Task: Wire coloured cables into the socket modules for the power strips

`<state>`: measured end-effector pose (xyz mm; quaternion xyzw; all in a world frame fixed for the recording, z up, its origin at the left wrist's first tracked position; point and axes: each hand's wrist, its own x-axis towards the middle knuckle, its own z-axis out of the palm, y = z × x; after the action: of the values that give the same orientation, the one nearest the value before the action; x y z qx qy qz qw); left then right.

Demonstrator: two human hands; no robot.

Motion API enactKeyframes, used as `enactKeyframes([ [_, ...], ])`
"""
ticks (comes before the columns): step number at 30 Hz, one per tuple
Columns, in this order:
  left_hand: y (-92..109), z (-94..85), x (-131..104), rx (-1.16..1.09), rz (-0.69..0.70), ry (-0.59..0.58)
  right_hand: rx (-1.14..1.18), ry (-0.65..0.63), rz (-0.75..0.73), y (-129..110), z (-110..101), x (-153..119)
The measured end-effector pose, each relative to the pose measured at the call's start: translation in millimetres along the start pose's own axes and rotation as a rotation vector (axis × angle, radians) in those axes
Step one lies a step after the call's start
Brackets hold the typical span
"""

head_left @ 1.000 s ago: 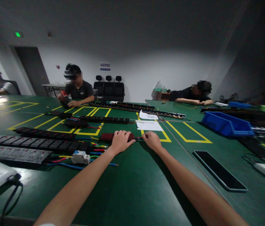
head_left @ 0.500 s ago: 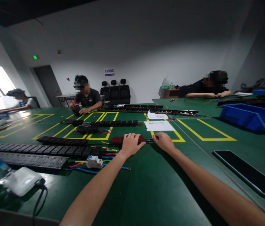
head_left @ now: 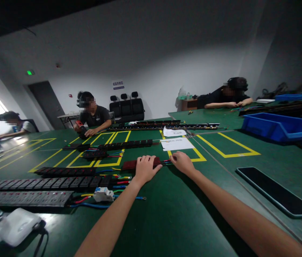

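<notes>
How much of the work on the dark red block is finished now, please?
Likely done: coloured wires appear attached at the block's right end. In hand: the left hand rests on the block; the right hand is at the wires. Left: unclear, because the right hand hides the wire ends.

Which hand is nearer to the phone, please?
The right hand. It is at the wires, left of the phone; the left hand rests on the dark red block, farther left.
</notes>
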<state>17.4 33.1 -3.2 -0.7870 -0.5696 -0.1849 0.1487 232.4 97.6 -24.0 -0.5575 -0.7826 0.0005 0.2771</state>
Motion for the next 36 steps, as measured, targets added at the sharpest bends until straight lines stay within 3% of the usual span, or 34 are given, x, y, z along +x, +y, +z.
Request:
enactKeyframes([
  [22,2.7,-5.7,-2.4,-0.055,-0.047,-0.057,0.070,0.029,0.015,1.7,5.8,-2.8],
  [36,-0.8,3.6,-1.0,-0.050,-0.006,0.031,-0.017,0.059,-0.005,1.1,5.4,-10.0],
])
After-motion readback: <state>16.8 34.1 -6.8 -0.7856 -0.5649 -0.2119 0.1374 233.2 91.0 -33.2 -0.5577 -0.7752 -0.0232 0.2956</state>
